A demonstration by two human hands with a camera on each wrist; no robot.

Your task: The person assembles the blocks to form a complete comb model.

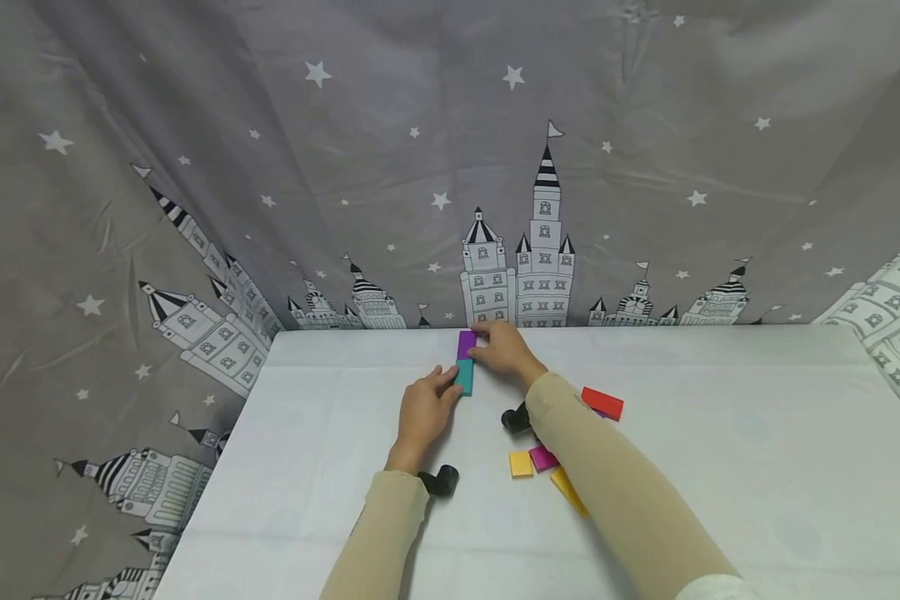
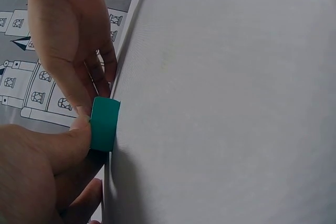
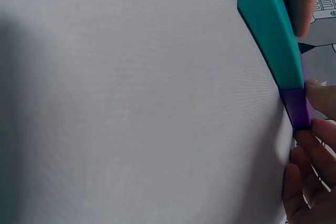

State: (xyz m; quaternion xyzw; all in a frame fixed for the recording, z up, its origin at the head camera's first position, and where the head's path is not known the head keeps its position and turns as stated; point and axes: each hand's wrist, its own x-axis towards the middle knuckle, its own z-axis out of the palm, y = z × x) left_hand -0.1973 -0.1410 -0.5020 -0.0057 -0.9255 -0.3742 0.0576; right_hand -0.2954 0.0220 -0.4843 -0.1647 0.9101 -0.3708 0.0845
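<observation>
In the head view a teal block and a purple block lie end to end in a line near the far edge of the white table. My left hand pinches the teal block between thumb and fingers, seen close up in the left wrist view as a teal end face. With thumb and index finger my right hand pinches the purple block at the far end. From the right wrist, the teal block meets the purple block end to end.
Right of the hands lie a red block, a yellow square block, a magenta block and a longer yellow block, partly covered by the right sleeve. Behind the table hangs a grey curtain printed with castles.
</observation>
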